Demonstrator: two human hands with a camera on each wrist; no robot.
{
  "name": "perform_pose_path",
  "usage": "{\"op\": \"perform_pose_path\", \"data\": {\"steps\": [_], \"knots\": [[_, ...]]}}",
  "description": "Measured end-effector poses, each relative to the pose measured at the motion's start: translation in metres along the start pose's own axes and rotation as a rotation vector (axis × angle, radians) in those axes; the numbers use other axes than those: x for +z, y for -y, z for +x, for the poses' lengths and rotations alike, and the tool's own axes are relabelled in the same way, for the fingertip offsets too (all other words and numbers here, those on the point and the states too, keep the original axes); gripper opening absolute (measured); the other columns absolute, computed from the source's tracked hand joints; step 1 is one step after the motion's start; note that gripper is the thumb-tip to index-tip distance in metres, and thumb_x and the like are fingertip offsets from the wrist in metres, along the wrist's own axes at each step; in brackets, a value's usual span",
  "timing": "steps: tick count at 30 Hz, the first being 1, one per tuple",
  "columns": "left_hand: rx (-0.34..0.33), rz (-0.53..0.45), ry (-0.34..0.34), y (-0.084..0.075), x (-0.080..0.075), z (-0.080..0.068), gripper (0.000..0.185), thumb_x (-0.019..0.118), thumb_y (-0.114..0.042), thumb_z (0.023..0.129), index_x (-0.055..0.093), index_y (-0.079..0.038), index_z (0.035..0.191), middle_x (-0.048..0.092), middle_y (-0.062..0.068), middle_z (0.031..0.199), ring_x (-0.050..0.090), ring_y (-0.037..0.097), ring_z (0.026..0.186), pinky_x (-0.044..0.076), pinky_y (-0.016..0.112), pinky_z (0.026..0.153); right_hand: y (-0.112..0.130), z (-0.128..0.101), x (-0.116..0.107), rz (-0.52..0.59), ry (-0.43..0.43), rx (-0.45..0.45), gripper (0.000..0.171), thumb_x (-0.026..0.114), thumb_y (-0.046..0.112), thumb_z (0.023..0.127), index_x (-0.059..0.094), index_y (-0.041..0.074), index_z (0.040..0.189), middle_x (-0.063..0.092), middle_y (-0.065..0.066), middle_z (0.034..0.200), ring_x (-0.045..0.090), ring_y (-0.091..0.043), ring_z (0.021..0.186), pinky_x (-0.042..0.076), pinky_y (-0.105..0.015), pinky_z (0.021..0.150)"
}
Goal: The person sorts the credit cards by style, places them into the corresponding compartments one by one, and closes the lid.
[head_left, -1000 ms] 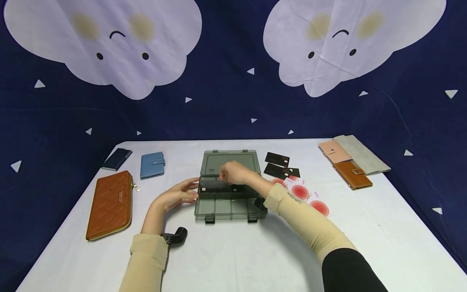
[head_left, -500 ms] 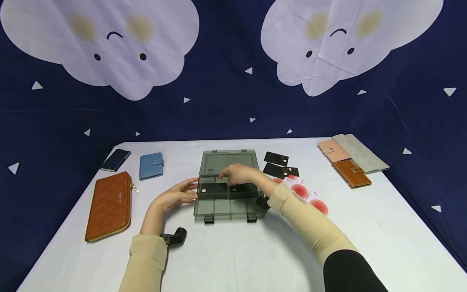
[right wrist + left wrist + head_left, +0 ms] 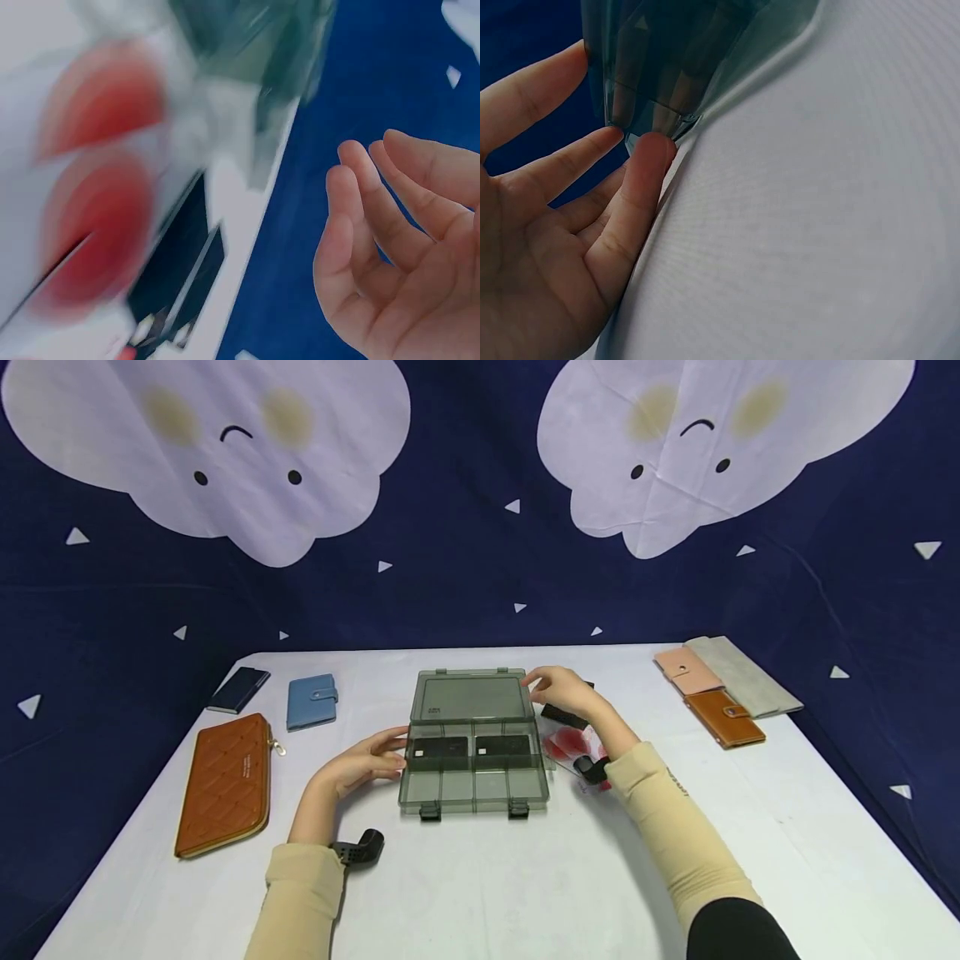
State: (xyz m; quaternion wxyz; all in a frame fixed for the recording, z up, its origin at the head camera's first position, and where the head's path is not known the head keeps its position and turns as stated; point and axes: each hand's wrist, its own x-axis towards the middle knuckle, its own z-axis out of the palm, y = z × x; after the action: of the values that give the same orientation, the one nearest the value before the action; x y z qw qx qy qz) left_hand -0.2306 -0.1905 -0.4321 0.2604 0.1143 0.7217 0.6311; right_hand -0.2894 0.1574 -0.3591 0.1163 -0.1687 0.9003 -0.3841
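White table (image 3: 480,877), right hand (image 3: 564,690) covering black cards (image 3: 564,717)

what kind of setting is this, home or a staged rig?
Likely a staged recording setup, not a home: a cloud-print backdrop hangs behind a white table, with wallets such as the brown zip wallet and cards laid out around a divided clear box.

backdrop (image 3: 465,577): navy, white clouds | table (image 3: 480,877): white | light: even
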Motion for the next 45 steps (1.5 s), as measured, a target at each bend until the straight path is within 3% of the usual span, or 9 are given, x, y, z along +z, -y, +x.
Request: {"op": "perform_pose_path", "data": {"steps": [5,7,10,12,14,18,29,37,45], "knots": [[0.003,0.0,0.001,0.001,0.0,0.0,0.077,0.059,-0.004,0.083,0.015,0.001,0.146,0.019,0.03,0.146,0.051,0.017,0.102,0.046,0.032,0.088,-0.052,0.007,-0.007,0.054,-0.072,0.025,0.029,0.061,0.004,0.083,0.061,-0.002,0.112,0.062,-0.017,0.093,0.057,-0.027,0.087,0.046,-0.037,0.079],[0.006,-0.001,0.003,0.001,0.0,0.0,0.077,0.059,-0.004,0.083,0.015,0.001,0.147,0.019,0.03,0.146,0.051,0.016,0.102,0.046,0.032,0.088,-0.096,0.024,-0.007,0.068,-0.092,-0.031,0.027,0.067,0.008,0.078,0.065,0.004,0.104,0.063,-0.012,0.087,0.057,-0.022,0.08,0.047,-0.033,0.071],[0.008,-0.005,0.007,0.001,0.0,0.0,0.077,0.059,-0.004,0.083,0.014,0.001,0.147,0.019,0.03,0.146,0.051,0.015,0.1,0.046,0.032,0.087,-0.123,0.034,-0.009,-0.006,-0.078,0.035,0.035,0.074,0.01,0.072,0.063,0.006,0.104,0.062,-0.012,0.089,0.057,-0.023,0.08,0.048,-0.034,0.067],[0.007,-0.005,0.008,0.001,0.0,0.0,0.078,0.059,-0.004,0.083,0.014,0.001,0.147,0.02,0.03,0.145,0.052,0.015,0.099,0.046,0.031,0.087,-0.121,0.033,-0.011,-0.09,-0.075,0.112,0.043,0.077,0.012,0.068,0.061,0.003,0.107,0.062,-0.015,0.094,0.056,-0.025,0.081,0.048,-0.035,0.066],[0.007,-0.007,0.008,0.001,0.0,0.0,0.078,0.059,-0.004,0.083,0.014,0.0,0.147,0.02,0.03,0.145,0.052,0.015,0.099,0.046,0.031,0.087,-0.091,0.016,-0.013,-0.187,-0.045,0.211,0.05,0.075,0.012,0.07,0.056,-0.002,0.114,0.06,-0.021,0.104,0.056,-0.031,0.089,0.048,-0.04,0.074],[0.008,-0.008,0.008,0.0,0.001,0.0,0.078,0.06,-0.005,0.083,0.015,0.0,0.147,0.02,0.03,0.146,0.051,0.016,0.1,0.046,0.032,0.087,-0.065,0.0,-0.013,-0.312,-0.052,0.261,0.056,0.077,0.02,0.07,0.055,-0.003,0.116,0.059,-0.022,0.112,0.053,-0.037,0.096,0.043,-0.043,0.08],[0.008,0.001,0.006,0.002,0.0,0.001,0.077,0.059,-0.005,0.084,0.015,0.001,0.146,0.02,0.03,0.146,0.051,0.016,0.102,0.046,0.033,0.088,-0.064,0.004,-0.011,-0.346,-0.087,0.295,0.051,0.077,0.019,0.07,0.059,0.003,0.115,0.052,-0.025,0.117,0.041,-0.043,0.11,0.031,-0.055,0.088],[0.005,-0.007,0.003,0.002,0.0,0.0,0.077,0.06,-0.005,0.083,0.015,0.001,0.146,0.02,0.03,0.146,0.052,0.015,0.101,0.047,0.032,0.087,-0.068,0.001,-0.012,-0.082,-0.274,0.099,0.021,0.063,0.004,0.082,0.058,-0.005,0.101,0.061,-0.023,0.1,0.054,-0.035,0.096,0.04,-0.046,0.086],[0.001,-0.007,0.0,0.001,0.0,0.0,0.077,0.06,-0.006,0.084,0.015,0.001,0.146,0.019,0.029,0.146,0.052,0.015,0.101,0.046,0.032,0.088,-0.048,-0.007,-0.01,0.248,-0.438,0.11,0.027,0.062,0.005,0.085,0.051,-0.005,0.107,0.063,-0.012,0.093,0.052,-0.011,0.074,0.045,-0.022,0.063]]}}
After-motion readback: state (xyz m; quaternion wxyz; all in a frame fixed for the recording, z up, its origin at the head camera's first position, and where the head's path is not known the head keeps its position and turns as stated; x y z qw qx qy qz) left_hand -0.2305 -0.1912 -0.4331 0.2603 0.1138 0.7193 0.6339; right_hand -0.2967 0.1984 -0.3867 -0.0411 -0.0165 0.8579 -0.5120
